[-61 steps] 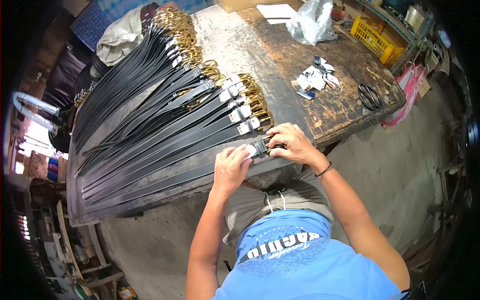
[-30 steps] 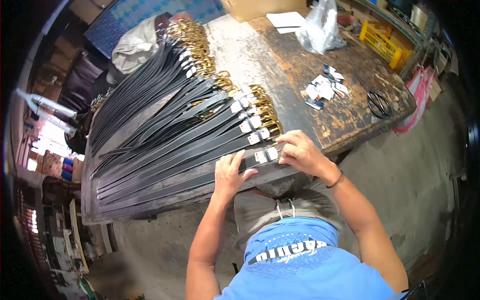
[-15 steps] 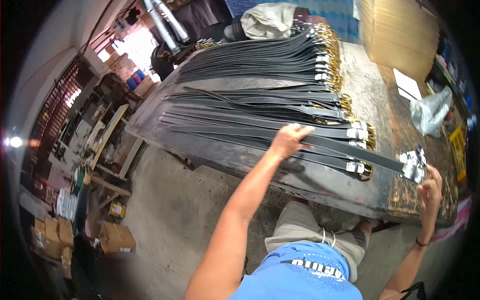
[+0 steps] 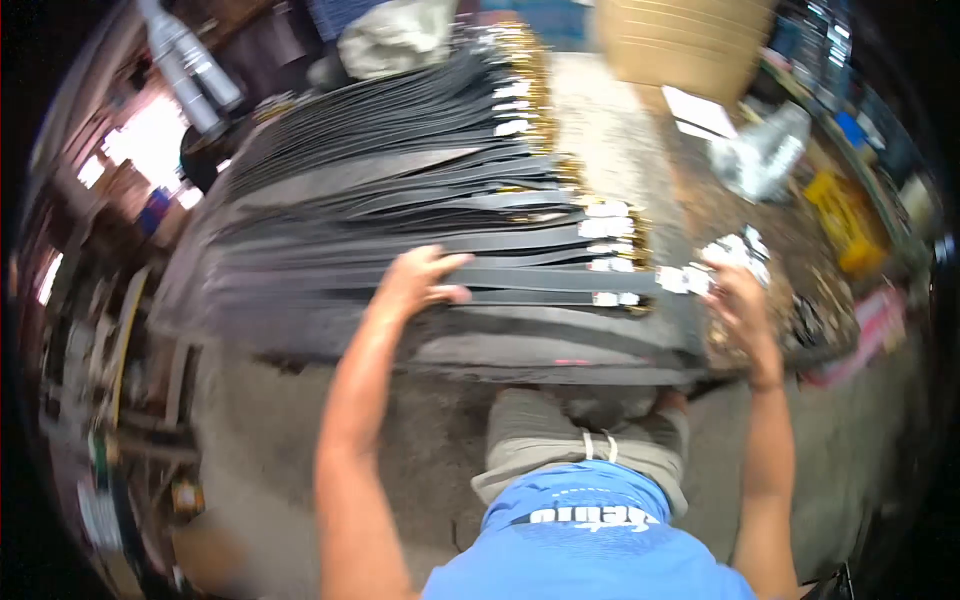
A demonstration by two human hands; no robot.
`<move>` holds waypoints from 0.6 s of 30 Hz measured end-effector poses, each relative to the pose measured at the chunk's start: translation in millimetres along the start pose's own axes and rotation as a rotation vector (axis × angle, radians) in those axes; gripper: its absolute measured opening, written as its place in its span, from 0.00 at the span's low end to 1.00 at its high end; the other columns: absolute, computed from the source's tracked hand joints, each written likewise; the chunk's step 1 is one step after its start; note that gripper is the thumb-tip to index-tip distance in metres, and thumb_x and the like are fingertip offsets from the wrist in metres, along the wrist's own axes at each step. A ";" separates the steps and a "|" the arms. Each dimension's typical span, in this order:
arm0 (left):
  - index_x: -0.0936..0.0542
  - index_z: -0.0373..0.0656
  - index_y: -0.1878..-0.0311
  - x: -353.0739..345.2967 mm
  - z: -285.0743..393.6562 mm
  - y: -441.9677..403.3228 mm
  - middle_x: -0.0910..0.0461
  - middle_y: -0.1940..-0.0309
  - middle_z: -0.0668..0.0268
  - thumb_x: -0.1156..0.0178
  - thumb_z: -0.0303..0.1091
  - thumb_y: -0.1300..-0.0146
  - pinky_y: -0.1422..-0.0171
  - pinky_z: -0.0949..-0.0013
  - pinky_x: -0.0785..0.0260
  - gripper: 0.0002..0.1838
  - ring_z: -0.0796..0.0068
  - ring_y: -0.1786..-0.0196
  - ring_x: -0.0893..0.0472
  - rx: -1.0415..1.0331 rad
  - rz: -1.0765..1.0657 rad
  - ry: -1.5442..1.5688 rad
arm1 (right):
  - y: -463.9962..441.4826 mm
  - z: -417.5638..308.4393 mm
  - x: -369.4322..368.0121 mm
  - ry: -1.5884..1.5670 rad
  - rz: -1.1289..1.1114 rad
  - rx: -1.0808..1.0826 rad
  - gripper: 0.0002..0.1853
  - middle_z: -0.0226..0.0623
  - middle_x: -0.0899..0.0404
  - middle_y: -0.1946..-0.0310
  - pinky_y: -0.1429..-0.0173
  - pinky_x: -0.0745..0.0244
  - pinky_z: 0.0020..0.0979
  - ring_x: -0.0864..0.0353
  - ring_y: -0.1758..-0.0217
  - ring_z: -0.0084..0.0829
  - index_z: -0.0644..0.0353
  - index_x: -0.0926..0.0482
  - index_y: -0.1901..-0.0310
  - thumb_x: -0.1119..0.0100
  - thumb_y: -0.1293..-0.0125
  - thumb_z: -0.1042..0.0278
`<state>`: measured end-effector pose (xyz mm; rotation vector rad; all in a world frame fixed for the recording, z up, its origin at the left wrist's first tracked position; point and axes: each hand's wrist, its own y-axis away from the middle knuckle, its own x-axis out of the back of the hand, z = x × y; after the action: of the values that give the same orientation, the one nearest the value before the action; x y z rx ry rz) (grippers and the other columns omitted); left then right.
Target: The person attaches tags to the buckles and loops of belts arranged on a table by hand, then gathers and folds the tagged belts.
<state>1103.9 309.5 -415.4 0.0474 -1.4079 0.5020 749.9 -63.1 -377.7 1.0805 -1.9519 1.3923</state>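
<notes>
A dark grey belt [image 4: 560, 280] stretches across the front of the table, over other belts. My right hand [image 4: 740, 297] is closed on its buckle end, where a white tag [image 4: 683, 279] shows; the buckle itself cannot be made out. My left hand [image 4: 412, 283] lies over the strap farther left, thumb and forefinger apart on either side of it. Close below, another belt's tag [image 4: 612, 299] and brass-coloured buckle rest on the table. Behind are rows of similar belts [image 4: 400, 120], gold buckles lined up at the right. The left ends are blurred.
The worn wooden table [image 4: 620, 110] carries a cardboard box [image 4: 685, 40], white paper [image 4: 697, 112] and a clear plastic bag [image 4: 762, 150]. A yellow container [image 4: 842, 222] stands at the right. Pale cloth [image 4: 395, 38] lies behind the belts. Shelving and clutter line the left side.
The camera view has swung right. My left hand has moved left along the belt, away from my right hand. The belt now lies more level along the table, its tagged end still in my right hand.
</notes>
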 end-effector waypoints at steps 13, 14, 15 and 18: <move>0.42 0.56 0.25 -10.9 -40.3 43.3 0.49 0.23 0.58 0.50 0.70 0.40 0.21 0.44 0.68 0.45 0.57 0.20 0.56 0.635 -0.073 -0.205 | -69.6 10.9 -104.5 -0.081 -0.074 0.066 0.11 0.47 0.24 0.45 0.37 0.32 0.42 0.27 0.40 0.47 0.61 0.24 0.66 0.32 0.44 0.68; 0.42 0.54 0.25 -15.5 -44.8 45.6 0.48 0.24 0.58 0.50 0.70 0.40 0.21 0.45 0.69 0.45 0.56 0.21 0.55 0.615 -0.037 -0.210 | -73.1 2.0 -99.1 -0.095 -0.044 0.020 0.10 0.46 0.24 0.44 0.35 0.33 0.43 0.27 0.39 0.46 0.60 0.23 0.66 0.31 0.45 0.67; 0.43 0.53 0.24 -16.9 -48.1 47.3 0.48 0.24 0.58 0.52 0.70 0.39 0.21 0.44 0.69 0.45 0.55 0.21 0.55 0.597 -0.020 -0.211 | -79.1 -2.3 -95.3 -0.064 -0.028 -0.020 0.09 0.46 0.24 0.44 0.34 0.34 0.42 0.27 0.38 0.44 0.59 0.21 0.67 0.32 0.45 0.68; 0.41 0.50 0.26 -26.1 -52.7 52.1 0.47 0.24 0.55 0.55 0.71 0.37 0.21 0.43 0.69 0.45 0.54 0.21 0.55 0.605 0.102 -0.209 | -109.7 -16.2 -93.8 -0.143 -0.024 -0.136 0.07 0.46 0.22 0.46 0.37 0.31 0.39 0.25 0.41 0.42 0.60 0.20 0.65 0.33 0.43 0.70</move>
<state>1132.0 365.2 -463.2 0.5297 -1.4195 1.0181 892.4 -36.2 -385.7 1.1635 -2.0934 1.1797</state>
